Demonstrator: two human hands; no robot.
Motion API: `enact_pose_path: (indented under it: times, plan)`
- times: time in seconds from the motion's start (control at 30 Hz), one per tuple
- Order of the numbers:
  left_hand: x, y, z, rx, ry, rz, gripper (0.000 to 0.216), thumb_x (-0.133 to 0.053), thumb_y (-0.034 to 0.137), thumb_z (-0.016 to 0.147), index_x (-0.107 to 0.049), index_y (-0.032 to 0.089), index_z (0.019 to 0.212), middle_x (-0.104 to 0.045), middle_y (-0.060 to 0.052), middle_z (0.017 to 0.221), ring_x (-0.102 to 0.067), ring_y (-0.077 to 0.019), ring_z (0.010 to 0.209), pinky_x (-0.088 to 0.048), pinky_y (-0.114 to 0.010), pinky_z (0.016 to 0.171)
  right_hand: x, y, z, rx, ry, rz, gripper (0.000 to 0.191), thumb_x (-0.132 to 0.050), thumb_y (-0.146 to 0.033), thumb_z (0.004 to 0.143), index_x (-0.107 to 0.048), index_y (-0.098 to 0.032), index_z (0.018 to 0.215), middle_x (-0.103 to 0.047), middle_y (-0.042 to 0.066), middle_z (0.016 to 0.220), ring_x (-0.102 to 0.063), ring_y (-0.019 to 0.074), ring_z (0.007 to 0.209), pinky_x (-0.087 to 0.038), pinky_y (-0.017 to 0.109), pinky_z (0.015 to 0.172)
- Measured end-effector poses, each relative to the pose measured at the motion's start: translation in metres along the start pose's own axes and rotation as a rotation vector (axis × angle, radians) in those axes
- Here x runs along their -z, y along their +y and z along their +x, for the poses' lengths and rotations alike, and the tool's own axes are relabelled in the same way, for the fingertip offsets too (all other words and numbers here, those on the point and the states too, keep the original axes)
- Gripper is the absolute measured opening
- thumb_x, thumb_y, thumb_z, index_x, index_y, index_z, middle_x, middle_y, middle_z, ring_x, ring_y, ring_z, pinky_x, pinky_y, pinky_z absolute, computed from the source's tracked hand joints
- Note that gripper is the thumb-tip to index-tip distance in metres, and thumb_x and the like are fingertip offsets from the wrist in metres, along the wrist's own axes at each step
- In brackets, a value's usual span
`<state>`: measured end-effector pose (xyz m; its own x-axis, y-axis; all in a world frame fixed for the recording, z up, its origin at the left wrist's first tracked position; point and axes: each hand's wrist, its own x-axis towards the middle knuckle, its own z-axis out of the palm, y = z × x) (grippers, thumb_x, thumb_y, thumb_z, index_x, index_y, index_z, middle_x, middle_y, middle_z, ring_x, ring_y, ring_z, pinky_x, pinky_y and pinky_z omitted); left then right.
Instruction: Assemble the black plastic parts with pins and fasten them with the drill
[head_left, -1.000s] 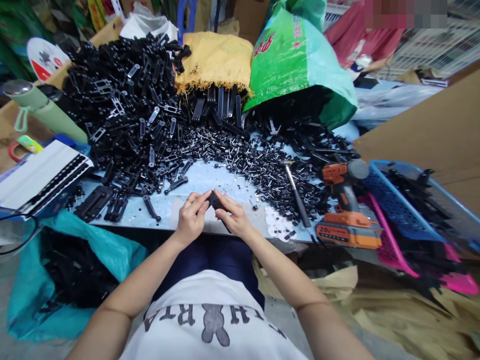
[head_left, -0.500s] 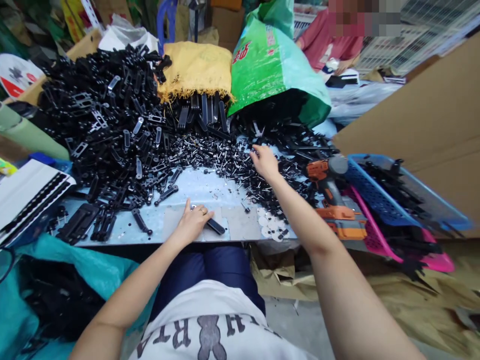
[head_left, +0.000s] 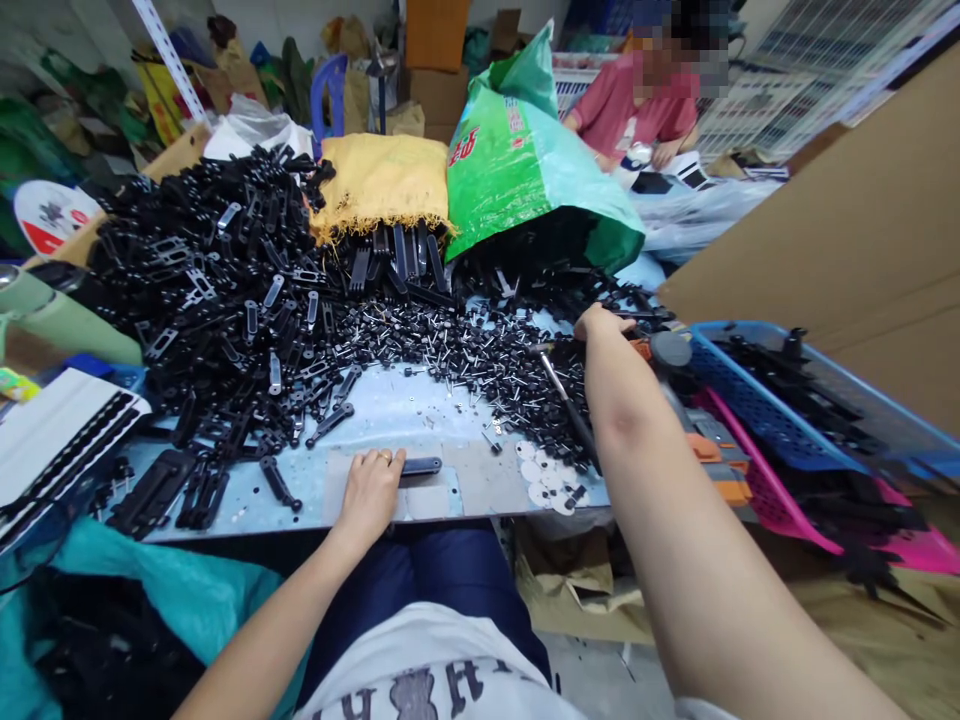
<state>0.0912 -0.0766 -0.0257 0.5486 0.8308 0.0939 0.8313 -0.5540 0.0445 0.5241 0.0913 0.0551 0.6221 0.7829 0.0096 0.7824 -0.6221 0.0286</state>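
Note:
At the table's front edge, my left hand [head_left: 370,490] is closed on one end of a flat black plastic bar [head_left: 421,466], which lies level and points right. The bar rests on a grey plate [head_left: 480,478]. My right hand [head_left: 602,322] is stretched far forward over the black parts at the right, its fingers largely hidden from view. Beneath my right forearm lies a hammer [head_left: 568,398] with a metal shaft and dark grip. An orange and grey cordless drill [head_left: 721,465] sits beside that forearm, partly covered by it. Small black-headed screws [head_left: 442,345] are heaped across the middle.
A big pile of black plastic parts [head_left: 225,270] covers the left. Behind are a yellow sack [head_left: 382,180] and a green bag [head_left: 517,180]. Blue [head_left: 787,430] and pink baskets [head_left: 765,500] stand right, by a cardboard panel [head_left: 847,240]. Another person [head_left: 630,120] sits beyond.
My right hand has moved from the screw heap to the right and farther out, uncovering the hammer. The bar under my left hand has turned level. The whole view has shifted a little.

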Motion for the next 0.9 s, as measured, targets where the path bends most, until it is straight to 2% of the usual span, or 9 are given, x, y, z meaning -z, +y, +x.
enact_pose_path:
  times: [0.13,0.23,0.33,0.47,0.57,0.63,0.73,0.83,0.9]
  plan:
    - [-0.008,-0.003,-0.007,0.036,0.014,-0.010,0.043,-0.043,0.006,0.080,-0.055,0.017,0.120,-0.061,-0.012,0.095,-0.054,-0.0226,0.088,-0.040,-0.035,0.074,0.015,-0.007,-0.013,-0.063,-0.056,-0.008,0.034,-0.056,-0.014,0.079,-0.056,0.004,0.109,-0.054,0.030,0.109,-0.045,0.0314,0.113,-0.034,0.044,0.086]
    - [-0.009,-0.005,-0.011,0.041,0.035,-0.126,0.041,-0.051,0.015,0.082,-0.052,0.017,0.123,-0.060,-0.013,0.101,-0.054,-0.0259,0.097,-0.043,-0.039,0.080,0.037,-0.011,-0.039,0.045,0.070,0.155,0.031,-0.058,-0.011,0.078,-0.055,0.004,0.105,-0.048,0.032,0.117,-0.035,0.0336,0.120,-0.027,0.048,0.094]
    - [-0.005,0.001,-0.006,0.040,0.138,-0.395,0.047,-0.056,0.031,0.083,-0.048,0.017,0.127,-0.057,-0.015,0.112,-0.051,-0.0287,0.108,-0.042,-0.044,0.090,0.048,-0.022,-0.088,0.208,0.158,0.480,0.035,-0.057,-0.015,0.081,-0.049,0.002,0.111,-0.050,0.030,0.114,-0.041,0.0302,0.116,-0.027,0.050,0.095]
    - [0.012,0.026,0.014,0.125,0.267,-1.010,0.055,-0.051,0.042,0.084,-0.038,0.019,0.133,-0.052,-0.014,0.121,-0.055,-0.0231,0.107,-0.046,-0.039,0.088,0.020,-0.050,-0.186,0.412,0.004,0.682,0.030,-0.048,-0.035,0.089,-0.045,-0.015,0.112,-0.064,0.009,0.096,-0.060,0.0136,0.082,-0.046,0.029,0.076]
    - [0.025,0.042,0.026,0.261,0.285,-1.452,0.055,-0.047,0.051,0.084,-0.045,0.015,0.125,-0.063,-0.010,0.095,-0.062,-0.0161,0.078,-0.051,-0.028,0.068,-0.010,-0.059,-0.258,0.650,-0.181,0.875,0.026,-0.040,-0.041,0.092,-0.052,-0.019,0.098,-0.066,0.003,0.082,-0.061,0.0126,0.070,-0.047,0.026,0.066]
    - [0.031,0.046,0.026,0.378,0.207,-1.580,0.051,-0.042,0.055,0.085,-0.058,0.011,0.106,-0.059,-0.003,0.063,-0.054,-0.0109,0.051,-0.045,-0.023,0.051,-0.018,-0.052,-0.287,0.769,-0.094,0.817,0.028,-0.044,-0.043,0.090,-0.056,-0.018,0.087,-0.066,0.006,0.080,-0.061,0.0159,0.073,-0.046,0.030,0.069]
    - [0.036,0.040,0.016,0.411,0.004,-1.554,0.059,-0.032,0.060,0.086,-0.063,0.009,0.090,-0.055,-0.002,0.053,-0.045,-0.0098,0.040,-0.039,-0.023,0.043,-0.017,-0.031,-0.296,0.998,0.106,0.511,0.028,-0.049,-0.043,0.088,-0.060,-0.017,0.092,-0.065,0.011,0.092,-0.058,0.0212,0.088,-0.039,0.035,0.081]
    - [0.034,0.026,0.006,0.167,-0.010,-1.214,0.057,-0.032,0.057,0.087,-0.060,0.012,0.109,-0.065,-0.011,0.091,-0.060,-0.0189,0.079,-0.048,-0.032,0.071,-0.020,-0.016,-0.286,1.259,-0.049,0.195,0.029,-0.043,-0.040,0.091,-0.058,-0.017,0.101,-0.064,0.009,0.087,-0.058,0.0189,0.081,-0.036,0.031,0.075]
    - [0.030,0.016,0.006,-0.011,-0.014,-0.859,0.057,-0.042,0.056,0.084,-0.050,0.016,0.124,-0.056,-0.012,0.117,-0.050,-0.0248,0.110,-0.040,-0.039,0.092,-0.029,-0.014,-0.284,1.325,-0.191,0.061,0.033,-0.040,-0.044,0.092,-0.058,-0.017,0.099,-0.063,0.008,0.082,-0.058,0.0172,0.075,-0.034,0.027,0.066]
